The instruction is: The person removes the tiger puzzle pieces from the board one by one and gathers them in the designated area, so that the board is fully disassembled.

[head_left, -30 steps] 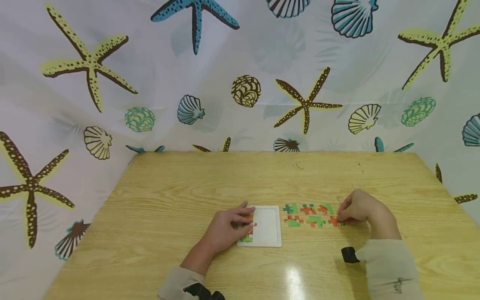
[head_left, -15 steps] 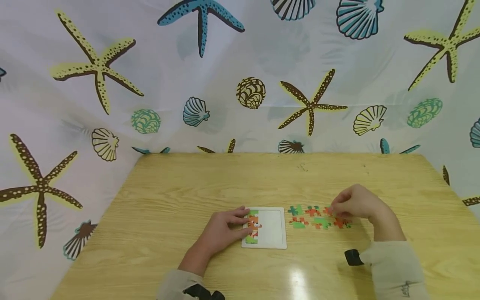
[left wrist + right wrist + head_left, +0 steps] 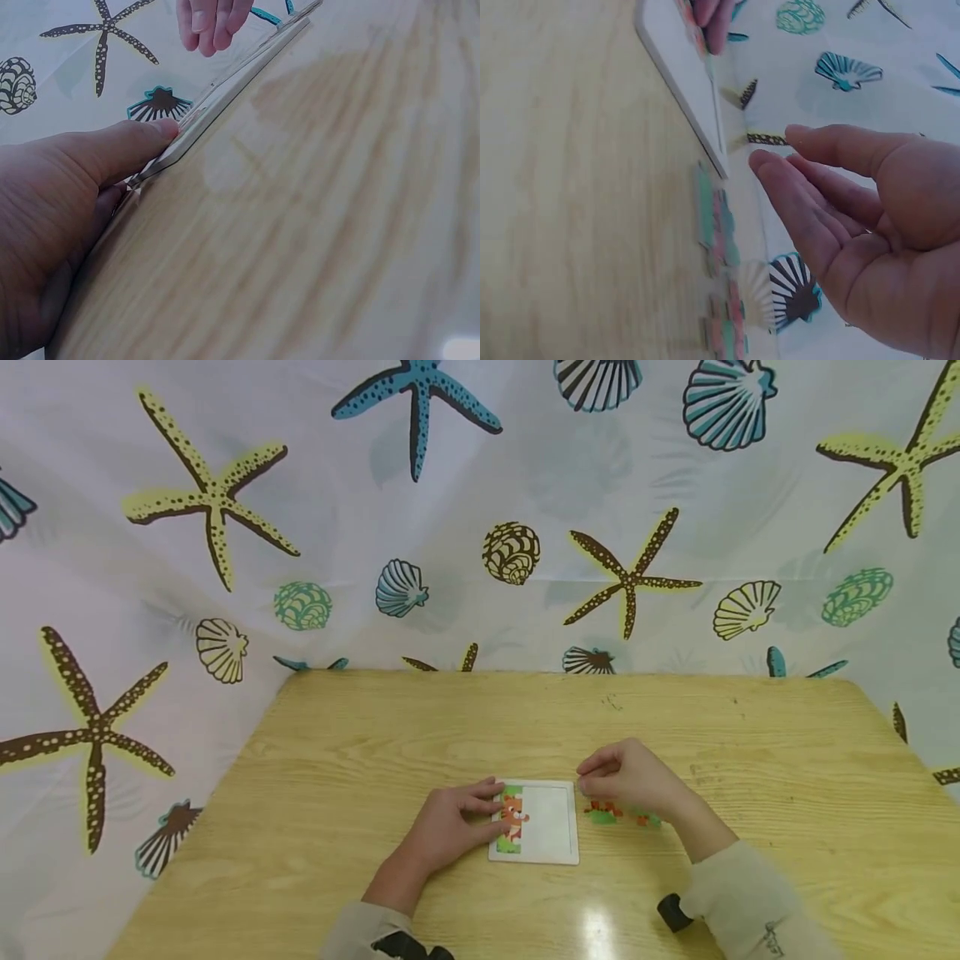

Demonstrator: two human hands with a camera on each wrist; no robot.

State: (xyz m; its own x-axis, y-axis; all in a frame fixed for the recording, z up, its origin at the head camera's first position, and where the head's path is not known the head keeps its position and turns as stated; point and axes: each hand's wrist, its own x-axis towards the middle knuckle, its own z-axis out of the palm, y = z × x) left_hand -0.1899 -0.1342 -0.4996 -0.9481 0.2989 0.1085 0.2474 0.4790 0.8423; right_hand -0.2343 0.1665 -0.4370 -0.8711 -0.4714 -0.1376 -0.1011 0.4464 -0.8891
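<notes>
A white square puzzle tray (image 3: 549, 827) lies on the table, with a strip of orange and green pieces (image 3: 512, 820) fitted along its left side. My left hand (image 3: 457, 818) rests on the tray's left edge, its fingers spread over the strip. In the left wrist view, the thumb (image 3: 146, 142) presses on the tray's rim. Above the left end of the loose jigsaw pieces (image 3: 602, 813) hovers my right hand (image 3: 630, 781), close to the tray's right edge. Its thumb and fingertips nearly meet in the right wrist view, with no piece visible between them. The hand hides the back row of pieces.
Loose pieces (image 3: 716, 217) lie in a group just beyond the tray's right side. The wooden table (image 3: 360, 735) meets a white curtain (image 3: 450, 485) printed with shells and starfish at its back edge.
My right hand has moved left over the loose pieces, from their right end toward the tray. My left hand stays on the tray. The head view has shifted slightly.
</notes>
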